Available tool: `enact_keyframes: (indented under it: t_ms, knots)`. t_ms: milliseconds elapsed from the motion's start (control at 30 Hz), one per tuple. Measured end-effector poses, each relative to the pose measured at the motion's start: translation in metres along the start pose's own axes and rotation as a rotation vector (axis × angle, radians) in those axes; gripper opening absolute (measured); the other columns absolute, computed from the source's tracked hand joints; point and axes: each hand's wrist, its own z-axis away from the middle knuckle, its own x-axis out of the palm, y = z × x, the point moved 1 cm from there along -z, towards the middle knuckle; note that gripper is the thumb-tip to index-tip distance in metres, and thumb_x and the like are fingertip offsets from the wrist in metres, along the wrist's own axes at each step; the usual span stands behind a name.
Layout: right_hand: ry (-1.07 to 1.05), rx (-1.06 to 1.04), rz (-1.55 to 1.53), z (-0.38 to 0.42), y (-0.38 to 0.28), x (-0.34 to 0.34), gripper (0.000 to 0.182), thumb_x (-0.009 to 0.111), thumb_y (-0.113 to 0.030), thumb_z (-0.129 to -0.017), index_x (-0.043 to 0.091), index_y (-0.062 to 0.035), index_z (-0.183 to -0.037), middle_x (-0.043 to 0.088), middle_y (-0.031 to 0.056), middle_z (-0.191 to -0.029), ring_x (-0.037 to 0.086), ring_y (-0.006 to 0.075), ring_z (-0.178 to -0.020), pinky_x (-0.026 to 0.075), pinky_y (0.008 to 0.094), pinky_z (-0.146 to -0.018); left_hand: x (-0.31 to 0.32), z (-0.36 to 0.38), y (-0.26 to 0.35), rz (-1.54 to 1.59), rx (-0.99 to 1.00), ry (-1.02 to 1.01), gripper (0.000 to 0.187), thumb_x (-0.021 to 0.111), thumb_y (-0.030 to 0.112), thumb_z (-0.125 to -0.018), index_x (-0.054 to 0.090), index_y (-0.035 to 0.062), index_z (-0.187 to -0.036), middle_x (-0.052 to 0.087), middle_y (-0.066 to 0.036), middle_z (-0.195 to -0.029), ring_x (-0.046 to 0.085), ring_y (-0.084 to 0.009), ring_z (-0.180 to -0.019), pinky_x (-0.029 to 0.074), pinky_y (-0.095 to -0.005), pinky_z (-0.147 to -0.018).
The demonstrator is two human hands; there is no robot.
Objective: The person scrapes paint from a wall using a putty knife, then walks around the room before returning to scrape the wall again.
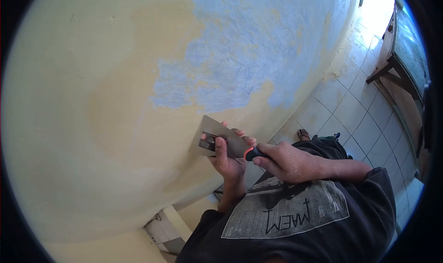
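Observation:
A wide putty knife [234, 145] with a flat metal blade and a black-and-orange handle is held between both hands, close in front of the wall. My right hand [288, 162] is closed round its handle. At the blade, my left hand [228, 159] is closed, thumb on the near face and fingertips showing past the far edge. Beside that thumb, a small dark patch or piece [207, 142] overlaps the blade; I cannot tell what it is. Behind the knife, the yellowish wall [115, 106] has a large rough blue patch [230, 60].
White floor tiles [344, 113] run along the wall's right side. At the far right stands a wooden-legged table [408, 46]. My foot [303, 135] shows below my dark shirt [364, 203]. Low on the left is a recessed ledge or opening [168, 226].

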Motion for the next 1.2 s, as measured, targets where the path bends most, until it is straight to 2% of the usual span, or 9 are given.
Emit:
enact_keyframes:
  t_ms: [167, 267, 467, 567, 667, 767, 900, 1067, 1200]
  knots:
    - [0.013, -0.015, 0.010, -0.003, 0.005, 0.004, 0.029, 0.050, -0.024, -0.095, 0.049, 0.0053, -0.096, 0.055, 0.0248, -0.060, 0.057, 0.0446, -0.062, 0.043, 0.0472, -0.055, -0.009, -0.002, 0.010, 0.042, -0.093, -0.144, 0.044, 0.048, 0.015, -0.094, 0.026, 0.0116, -0.133, 0.048, -0.022, -0.120, 0.061, -0.0326, -0.089, 0.058, -0.0515, -0.060]
    - [0.013, 0.001, 0.024, 0.005, 0.007, -0.003, 0.028, 0.050, -0.023, -0.094, 0.049, 0.0050, -0.097, 0.055, 0.0248, -0.060, 0.057, 0.0445, -0.062, 0.043, 0.0474, -0.056, 0.017, 0.005, -0.003, -0.029, 0.068, 0.055, 0.045, 0.049, 0.018, -0.094, 0.028, 0.0069, -0.132, 0.054, -0.024, -0.109, 0.062, -0.0329, -0.087, 0.058, -0.0502, -0.061]
    - [0.036, -0.011, 0.028, -0.003, 0.002, 0.005, 0.026, 0.050, -0.022, -0.094, 0.047, 0.0039, -0.095, 0.054, 0.0235, -0.059, 0.057, 0.0438, -0.062, 0.042, 0.0474, -0.055, -0.003, -0.006, 0.002, 0.038, -0.037, -0.058, 0.043, 0.048, 0.016, -0.094, 0.029, 0.0043, -0.131, 0.056, -0.024, -0.106, 0.062, -0.0333, -0.086, 0.058, -0.0500, -0.062]
    - [0.021, -0.028, 0.041, -0.008, 0.001, 0.003, 0.026, 0.050, -0.022, -0.094, 0.047, 0.0039, -0.096, 0.054, 0.0234, -0.058, 0.056, 0.0437, -0.061, 0.042, 0.0477, -0.054, 0.009, -0.010, 0.008, 0.035, -0.019, -0.035, 0.041, 0.044, 0.024, -0.097, 0.033, 0.0037, -0.131, 0.060, -0.018, -0.097, 0.064, -0.0301, -0.066, 0.056, -0.0387, -0.054]
    - [0.047, -0.031, 0.046, 0.000, 0.002, -0.001, 0.026, 0.051, -0.021, -0.094, 0.046, 0.0040, -0.097, 0.053, 0.0235, -0.058, 0.056, 0.0436, -0.060, 0.041, 0.0476, -0.053, 0.016, -0.003, -0.001, -0.095, 0.037, 0.090, 0.042, 0.044, 0.026, -0.097, 0.033, 0.0040, -0.131, 0.060, -0.018, -0.097, 0.064, -0.0299, -0.066, 0.056, -0.0387, -0.055]
    - [0.039, 0.013, 0.047, 0.002, 0.002, -0.004, 0.026, 0.051, -0.021, -0.094, 0.046, 0.0040, -0.098, 0.053, 0.0236, -0.058, 0.056, 0.0435, -0.060, 0.041, 0.0477, -0.053, 0.011, -0.004, -0.008, 0.022, 0.035, -0.049, 0.042, 0.049, 0.017, -0.094, 0.030, 0.0112, -0.132, 0.051, -0.020, -0.118, 0.061, -0.0324, -0.091, 0.057, -0.0515, -0.062]
    - [0.059, -0.063, 0.044, -0.005, 0.004, 0.008, 0.026, 0.050, -0.021, -0.094, 0.046, 0.0041, -0.099, 0.053, 0.0235, -0.057, 0.056, 0.0439, -0.059, 0.041, 0.0484, -0.053, -0.014, -0.009, 0.004, 0.123, -0.098, -0.132, 0.040, 0.048, 0.016, -0.095, 0.031, 0.0114, -0.130, 0.049, -0.018, -0.120, 0.061, -0.0326, -0.091, 0.057, -0.0523, -0.062]
    - [0.047, -0.035, 0.080, 0.002, 0.006, 0.000, 0.027, 0.051, -0.021, -0.093, 0.045, 0.0041, -0.101, 0.053, 0.0236, -0.057, 0.055, 0.0440, -0.059, 0.041, 0.0488, -0.054, 0.001, -0.004, -0.009, 0.003, -0.027, -0.005, 0.038, 0.048, 0.021, -0.095, 0.035, 0.0037, -0.127, 0.058, -0.023, -0.101, 0.063, -0.0326, -0.081, 0.056, -0.0479, -0.060]
    - [0.053, -0.037, 0.047, -0.009, 0.003, 0.005, 0.027, 0.050, -0.021, -0.094, 0.046, 0.0044, -0.101, 0.053, 0.0235, -0.058, 0.056, 0.0432, -0.061, 0.041, 0.0487, -0.054, 0.004, -0.012, 0.004, -0.011, -0.034, -0.071, 0.043, 0.040, 0.031, -0.098, 0.038, 0.0016, -0.130, 0.061, -0.019, -0.091, 0.064, -0.0297, -0.069, 0.054, -0.0390, -0.058]
